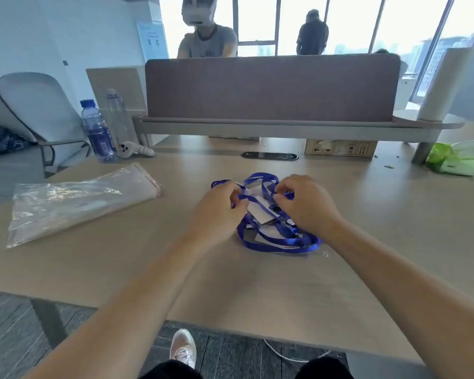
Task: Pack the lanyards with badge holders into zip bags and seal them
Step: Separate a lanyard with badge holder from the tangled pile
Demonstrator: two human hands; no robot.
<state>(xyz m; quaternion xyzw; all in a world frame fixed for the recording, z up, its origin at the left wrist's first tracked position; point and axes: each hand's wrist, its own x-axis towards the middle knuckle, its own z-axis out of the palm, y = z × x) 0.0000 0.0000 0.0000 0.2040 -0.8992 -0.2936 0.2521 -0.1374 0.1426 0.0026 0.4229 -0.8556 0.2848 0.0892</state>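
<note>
A tangled pile of blue lanyards [274,242] with clear badge holders [260,214] lies on the middle of the wooden table [230,283]. My left hand [216,209] is at the pile's left side, its fingers curled round a blue strap. My right hand [307,206] is over the pile's right side and pinches a strap near a black clip. A stack of clear zip bags [77,201] with red seal strips lies flat on the table's left part, apart from both hands.
Two water bottles [99,132] and a white controller [134,150] stand at the back left. A brown desk divider [271,88] runs across the back, with a cardboard box [340,147] under it. A green packet [452,160] sits far right. A person is behind the divider.
</note>
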